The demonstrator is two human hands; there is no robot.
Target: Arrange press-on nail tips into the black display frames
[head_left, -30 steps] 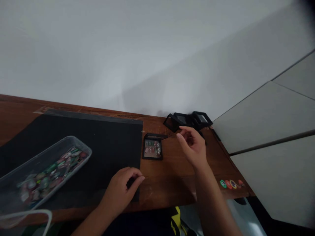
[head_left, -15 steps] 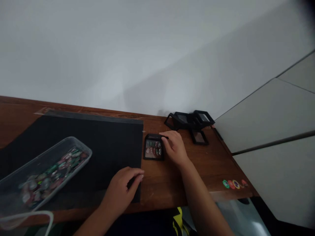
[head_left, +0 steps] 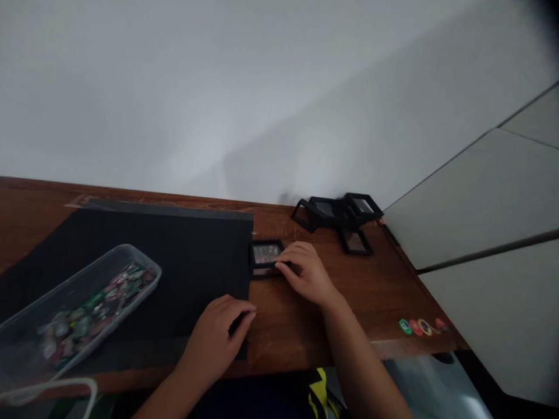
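Right hand [head_left: 308,276] grips small black case [head_left: 265,256] beside black mat [head_left: 174,256] edge.

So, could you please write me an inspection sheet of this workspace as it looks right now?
Surface: brown wooden table, with a black mat on its left part.
Job's things: small black display case holding coloured pieces, beside the mat's right edge.
Clutter: clear plastic tray of coloured pieces on the mat; empty black frames by the wall; round stickers near the table's right corner.
Hands: right hand rests on the case; left hand lies on the mat's near corner.
Cables: nothing seen.
Surroundings: plain white wall; grey panels on the right.
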